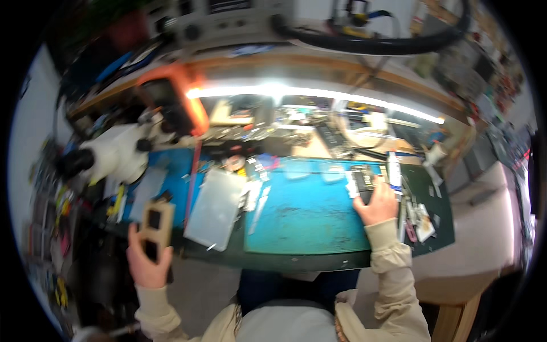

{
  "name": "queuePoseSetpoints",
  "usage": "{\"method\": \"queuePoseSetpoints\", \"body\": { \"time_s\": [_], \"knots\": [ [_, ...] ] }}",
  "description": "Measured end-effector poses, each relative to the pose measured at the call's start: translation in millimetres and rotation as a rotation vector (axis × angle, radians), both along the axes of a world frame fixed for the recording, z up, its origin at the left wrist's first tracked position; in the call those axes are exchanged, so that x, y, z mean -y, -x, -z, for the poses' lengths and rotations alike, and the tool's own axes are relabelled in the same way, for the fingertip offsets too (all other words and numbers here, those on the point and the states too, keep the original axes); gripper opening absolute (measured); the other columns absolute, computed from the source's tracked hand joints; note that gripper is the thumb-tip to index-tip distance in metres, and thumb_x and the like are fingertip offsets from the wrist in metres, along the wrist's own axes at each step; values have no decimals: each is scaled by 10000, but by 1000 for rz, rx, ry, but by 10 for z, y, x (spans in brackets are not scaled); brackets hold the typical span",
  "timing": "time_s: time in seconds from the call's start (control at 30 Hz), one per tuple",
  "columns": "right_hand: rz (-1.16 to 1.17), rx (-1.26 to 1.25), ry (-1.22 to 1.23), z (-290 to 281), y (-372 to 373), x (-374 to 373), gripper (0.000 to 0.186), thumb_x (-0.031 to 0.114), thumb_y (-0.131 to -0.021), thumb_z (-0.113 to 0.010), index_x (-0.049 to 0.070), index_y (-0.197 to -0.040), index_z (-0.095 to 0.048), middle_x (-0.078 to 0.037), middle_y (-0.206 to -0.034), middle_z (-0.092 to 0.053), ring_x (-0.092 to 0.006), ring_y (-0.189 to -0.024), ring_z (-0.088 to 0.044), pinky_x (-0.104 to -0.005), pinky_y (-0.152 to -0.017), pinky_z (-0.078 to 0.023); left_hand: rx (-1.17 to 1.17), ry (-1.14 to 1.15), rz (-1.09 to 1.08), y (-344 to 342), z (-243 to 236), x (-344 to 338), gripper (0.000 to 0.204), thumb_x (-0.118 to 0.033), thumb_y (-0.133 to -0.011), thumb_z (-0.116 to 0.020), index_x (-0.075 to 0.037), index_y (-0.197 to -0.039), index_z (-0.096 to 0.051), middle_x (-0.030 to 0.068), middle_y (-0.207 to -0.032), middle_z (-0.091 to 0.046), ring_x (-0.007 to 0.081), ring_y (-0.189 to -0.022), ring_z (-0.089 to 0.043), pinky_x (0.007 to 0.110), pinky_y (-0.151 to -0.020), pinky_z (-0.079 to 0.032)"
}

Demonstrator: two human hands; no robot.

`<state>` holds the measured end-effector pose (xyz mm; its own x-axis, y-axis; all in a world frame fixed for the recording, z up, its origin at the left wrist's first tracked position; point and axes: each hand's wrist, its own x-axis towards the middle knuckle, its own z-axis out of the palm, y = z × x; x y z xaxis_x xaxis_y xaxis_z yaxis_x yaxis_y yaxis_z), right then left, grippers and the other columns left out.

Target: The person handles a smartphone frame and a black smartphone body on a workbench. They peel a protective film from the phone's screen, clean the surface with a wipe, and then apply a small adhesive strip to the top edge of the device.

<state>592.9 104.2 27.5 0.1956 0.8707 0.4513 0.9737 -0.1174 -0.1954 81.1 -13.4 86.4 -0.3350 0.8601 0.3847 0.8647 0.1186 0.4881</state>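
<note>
My left hand (149,262) is off the left front of the bench, closed around a flat tan rectangular piece (162,222) with two dark window-like areas. Its fingers run along one side and the thumb along the other. At the right end of the blue mat (307,222), my right hand (377,204) has thumb and fingers about a small black rectangular block (362,178) with pale marks. Blur hides what kind of thing either one is. A white-and-blue tube (394,168) lies just beyond the right fingers.
A frosted translucent sheet (213,208) lies left of the mat. The white microscope (117,154) and an orange-framed meter (171,100) stand at the left. Small tools and parts (419,219) clutter the right end. A bright light strip (307,92) runs under the shelf.
</note>
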Motion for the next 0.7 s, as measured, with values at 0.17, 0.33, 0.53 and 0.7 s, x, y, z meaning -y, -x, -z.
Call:
{"method": "queuePoseSetpoints", "body": {
  "time_s": [0.17, 0.33, 0.53, 0.7],
  "knots": [
    [-176, -24, -162, -191, 207, 278, 557, 317, -823, -756, 18, -1261, -588, -190, -1254, -592, -369, -1144, -545, -439, -992, -438, -76, 61, 602, -798, -255, -220, 995, -185, -595, -861, -8, -1451, -385, 176, -1306, -534, 374, -1158, -519, 449, -1003, -420],
    [-479, -458, 26, -500, 506, 671, 238, 124, -863, -714, 47, -1086, -680, -102, -904, -653, -240, -771, -629, -333, -682, -517, 16, 12, 1058, -1746, 171, -729, 931, -203, -602, -863, -53, -1420, -444, 127, -1298, -558, 320, -1153, -528, 420, -1009, -420],
    [-486, -422, 35, -86, 442, 788, 231, 106, -826, -768, 18, -1018, -674, -76, -844, -608, -170, -615, -571, -268, -571, -497, -3, 108, 1265, -2072, 411, -1023, 968, -285, -580, -897, -55, -1413, -460, 134, -1309, -564, 338, -1174, -517, 426, -1031, -413],
    [-419, -504, 40, -66, 523, 777, 195, 52, -796, -786, -3, -934, -660, -85, -828, -598, -175, -614, -577, -272, -555, -490, 9, 104, 1110, -1739, 382, -881, 1024, -487, -589, -873, -15, -1400, -464, 153, -1338, -532, 342, -1194, -500, 445, -1039, -402]
  ]
}}
